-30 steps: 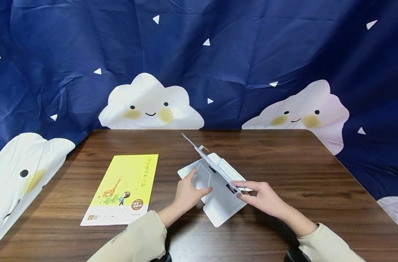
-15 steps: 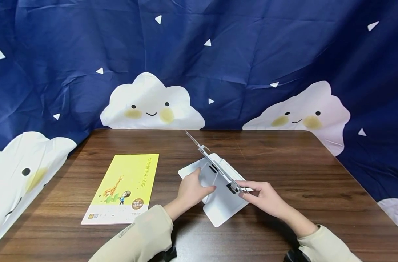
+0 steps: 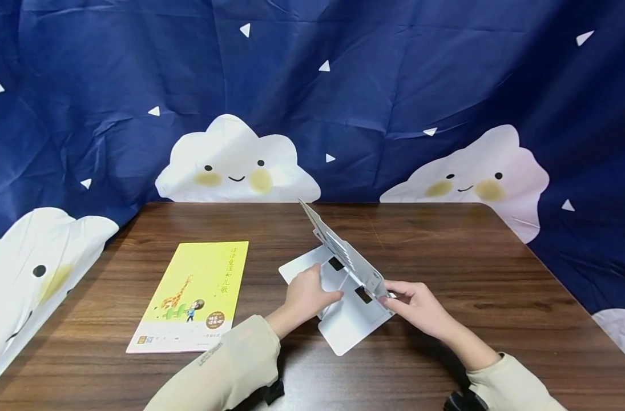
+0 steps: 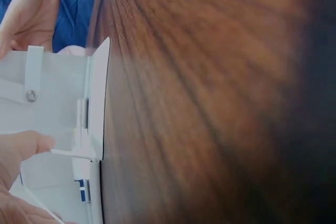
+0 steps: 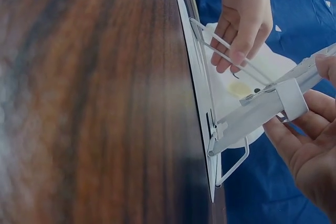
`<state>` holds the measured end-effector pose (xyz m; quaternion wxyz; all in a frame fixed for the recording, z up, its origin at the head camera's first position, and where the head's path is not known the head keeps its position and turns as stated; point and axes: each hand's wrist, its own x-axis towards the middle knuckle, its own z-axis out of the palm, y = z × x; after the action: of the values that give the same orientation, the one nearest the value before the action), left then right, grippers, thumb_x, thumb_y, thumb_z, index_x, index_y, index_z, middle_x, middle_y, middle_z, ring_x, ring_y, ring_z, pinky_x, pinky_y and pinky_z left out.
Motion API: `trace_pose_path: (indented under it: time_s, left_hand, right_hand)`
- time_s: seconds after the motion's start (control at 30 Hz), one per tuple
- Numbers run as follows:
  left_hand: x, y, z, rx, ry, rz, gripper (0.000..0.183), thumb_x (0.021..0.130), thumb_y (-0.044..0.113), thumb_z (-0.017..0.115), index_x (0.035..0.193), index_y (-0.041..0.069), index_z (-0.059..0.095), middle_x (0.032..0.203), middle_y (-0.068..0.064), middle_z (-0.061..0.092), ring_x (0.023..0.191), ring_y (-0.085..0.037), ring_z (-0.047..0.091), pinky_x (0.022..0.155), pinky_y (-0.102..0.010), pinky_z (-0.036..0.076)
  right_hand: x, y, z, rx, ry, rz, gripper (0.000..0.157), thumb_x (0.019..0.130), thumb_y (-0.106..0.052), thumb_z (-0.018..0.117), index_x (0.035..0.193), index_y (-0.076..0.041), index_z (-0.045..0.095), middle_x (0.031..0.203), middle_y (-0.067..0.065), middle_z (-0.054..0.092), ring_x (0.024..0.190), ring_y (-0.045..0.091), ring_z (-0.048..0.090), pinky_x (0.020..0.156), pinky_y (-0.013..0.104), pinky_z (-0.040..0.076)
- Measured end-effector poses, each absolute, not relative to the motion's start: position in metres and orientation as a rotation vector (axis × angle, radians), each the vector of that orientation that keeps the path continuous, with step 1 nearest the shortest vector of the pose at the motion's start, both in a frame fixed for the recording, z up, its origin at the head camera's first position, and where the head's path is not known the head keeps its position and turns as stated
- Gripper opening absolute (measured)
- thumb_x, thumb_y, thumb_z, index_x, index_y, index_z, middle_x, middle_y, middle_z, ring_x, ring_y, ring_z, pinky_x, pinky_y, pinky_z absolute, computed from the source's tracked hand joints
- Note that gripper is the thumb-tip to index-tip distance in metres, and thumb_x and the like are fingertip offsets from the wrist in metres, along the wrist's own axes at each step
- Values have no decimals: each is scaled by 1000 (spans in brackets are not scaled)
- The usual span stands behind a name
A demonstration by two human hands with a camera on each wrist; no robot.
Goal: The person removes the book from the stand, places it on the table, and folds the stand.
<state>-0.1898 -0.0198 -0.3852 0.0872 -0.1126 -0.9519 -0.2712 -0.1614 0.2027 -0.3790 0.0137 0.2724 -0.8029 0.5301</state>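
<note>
A white metal book stand stands in the middle of the table, its flat base plate [image 3: 345,331] lying on the wood. Its hinged panel [image 3: 361,264] is raised at a slant. At the stand's left side, my left hand [image 3: 308,295] pinches a bent wire support [image 4: 71,153] between thumb and fingers. My right hand [image 3: 420,308] grips the near right edge of the raised panel, thumb on one face and fingers behind. In the right wrist view, a bracket [image 5: 293,99] shows on the panel, near the right fingers. Two dark pads [image 3: 363,294] lie on the base.
A yellow book [image 3: 204,285] with a giraffe on its cover lies flat to the left of the stand. The brown wooden table [image 3: 487,274] reaches back to a blue cloth [image 3: 374,85] printed with clouds and triangles.
The raised panel has swung toward the right, so more of its face shows. My left hand has moved slightly right with the wire; my right hand has shifted a little.
</note>
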Motion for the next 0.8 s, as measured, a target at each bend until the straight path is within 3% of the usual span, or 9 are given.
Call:
trace_pose_path:
  time_s: [0.17, 0.47, 0.8]
  left_hand:
    - [-192, -16, -383, -346, -2869, -730, 45, 59, 41, 71, 80, 5, 54, 64, -5, 55, 56, -21, 54, 42, -30, 39]
    - [-195, -10, -382, -347, -2942, -573, 41, 59, 43, 70, 70, 7, 52, 60, -4, 53, 51, -16, 50, 38, -29, 36]
    - [-195, -4, -389, -428, -2959, -373, 48, 63, 44, 69, 80, 1, 55, 66, -6, 54, 57, -16, 54, 38, -29, 38]
  right_hand:
    - [-161, 203, -379, 830, -2507, 1631, 25, 80, -4, 60, 103, 4, 59, 100, 14, 59, 84, 17, 57, 64, 27, 49]
    - [-163, 204, -384, 800, -2503, 1593, 23, 79, -4, 60, 100, 5, 61, 96, 14, 61, 81, 15, 57, 63, 27, 49]
    - [-162, 204, -380, 832, -2459, 1594, 23, 78, 0, 59, 100, 8, 60, 96, 16, 61, 81, 14, 57, 63, 25, 48]
